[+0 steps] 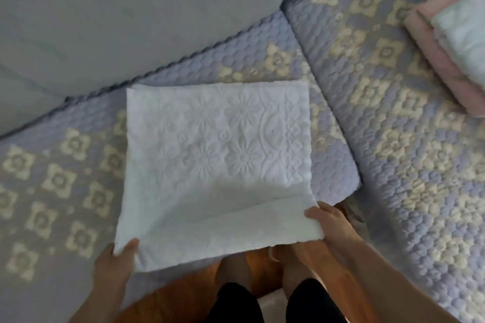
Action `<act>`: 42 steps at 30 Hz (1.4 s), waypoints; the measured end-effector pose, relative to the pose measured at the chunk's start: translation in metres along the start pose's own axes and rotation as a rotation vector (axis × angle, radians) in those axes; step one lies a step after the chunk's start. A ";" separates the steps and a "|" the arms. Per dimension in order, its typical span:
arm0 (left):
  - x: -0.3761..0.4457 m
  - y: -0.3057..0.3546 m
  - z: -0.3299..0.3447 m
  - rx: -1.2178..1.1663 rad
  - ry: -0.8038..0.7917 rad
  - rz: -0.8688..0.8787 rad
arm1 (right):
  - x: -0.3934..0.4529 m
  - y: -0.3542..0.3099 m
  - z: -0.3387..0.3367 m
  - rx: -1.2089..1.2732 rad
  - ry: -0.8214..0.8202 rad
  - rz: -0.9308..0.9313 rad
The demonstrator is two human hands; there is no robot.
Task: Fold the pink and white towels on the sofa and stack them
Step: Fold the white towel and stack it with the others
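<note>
A white towel (217,155) with an embossed flower pattern lies flat on the sofa seat, its near edge hanging past the seat's front. My left hand (118,257) pinches the near left corner. My right hand (328,220) grips the near right corner, which is lifted slightly. At the far right a folded pink towel (441,65) lies on the seat with a folded white towel (462,34) on top of it.
The sofa seat (393,139) wears a quilted lilac cover with cream flower squares. Grey back cushions (105,21) rise behind. A seam between two seat cushions (328,113) runs right of the towel. My legs and the wooden floor (162,296) show below.
</note>
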State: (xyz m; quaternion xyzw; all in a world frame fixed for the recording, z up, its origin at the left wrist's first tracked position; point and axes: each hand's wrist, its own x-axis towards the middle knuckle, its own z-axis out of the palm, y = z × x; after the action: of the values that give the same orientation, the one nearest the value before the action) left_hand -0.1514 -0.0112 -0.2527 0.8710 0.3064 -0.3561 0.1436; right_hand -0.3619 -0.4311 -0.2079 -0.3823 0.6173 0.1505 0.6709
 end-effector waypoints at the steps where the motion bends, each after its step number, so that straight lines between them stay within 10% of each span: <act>1: -0.020 -0.015 0.008 -0.039 -0.058 -0.051 | 0.001 0.004 -0.004 -0.028 0.003 0.002; 9: -0.127 -0.078 0.078 -0.625 -0.532 -0.334 | -0.029 0.032 -0.085 -0.101 0.173 0.130; 16: -0.150 -0.071 0.049 -0.950 -0.498 -0.278 | -0.041 -0.037 -0.068 -0.386 0.199 0.143; 22: -0.101 0.041 -0.020 -1.340 -0.522 -0.100 | 0.002 -0.161 -0.003 -0.004 0.147 -0.006; 29: -0.009 0.137 -0.002 -0.815 -0.339 0.035 | 0.109 -0.206 0.071 -0.294 0.171 -0.208; 33: 0.025 0.145 0.020 -0.129 0.186 0.329 | 0.141 -0.195 0.082 -0.652 0.408 -0.473; 42: 0.043 0.144 0.012 -0.145 0.411 0.509 | 0.134 -0.210 0.099 -0.807 0.589 -0.651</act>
State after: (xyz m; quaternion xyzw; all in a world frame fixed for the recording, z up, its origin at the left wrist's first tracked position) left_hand -0.0423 -0.1092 -0.2866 0.9607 0.1260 -0.1027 0.2249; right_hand -0.1240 -0.5367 -0.2712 -0.8025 0.5223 0.0474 0.2846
